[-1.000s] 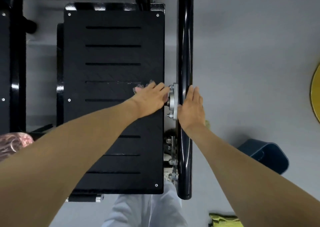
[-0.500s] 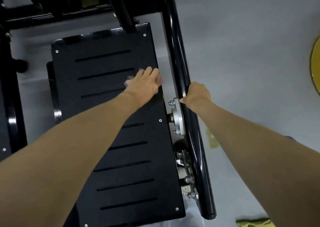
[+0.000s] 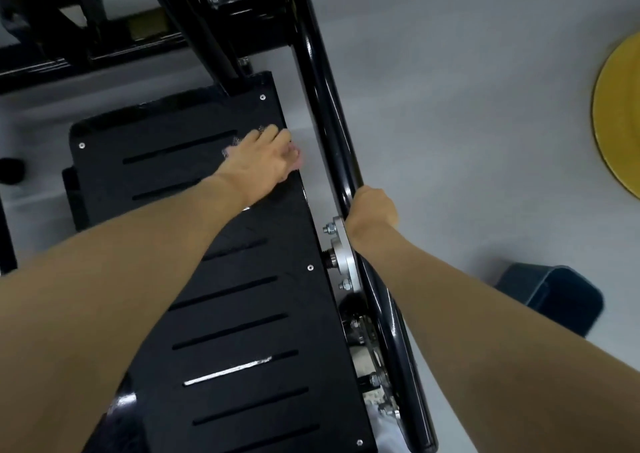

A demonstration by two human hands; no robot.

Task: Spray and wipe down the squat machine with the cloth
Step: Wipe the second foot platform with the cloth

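- Two hands in view, both on the machine.
- Left hand (image 3: 263, 161): fingers flat, pressing cloth (image 3: 230, 149) onto squat machine footplate (image 3: 242, 296), upper right corner.
- Right hand (image 3: 372, 210): curled round black frame tube (image 3: 322, 89), just beside the footplate.
- Floor: blue bin (image 3: 554, 296), yellow disc (image 3: 620, 106).

No readable text anywhere, tbh. Only candidate is a yellowish patch (image 3: 143, 24) on the squat machine (image 3: 322, 106), upper left of the frame, and it's way too blurry.

The left hand (image 3: 263, 160) presses a pale cloth (image 3: 230, 148) onto the black slotted metal footplate (image 3: 242, 314). The right hand (image 3: 372, 210) grips the glossy black frame tube (image 3: 322, 89) alongside.
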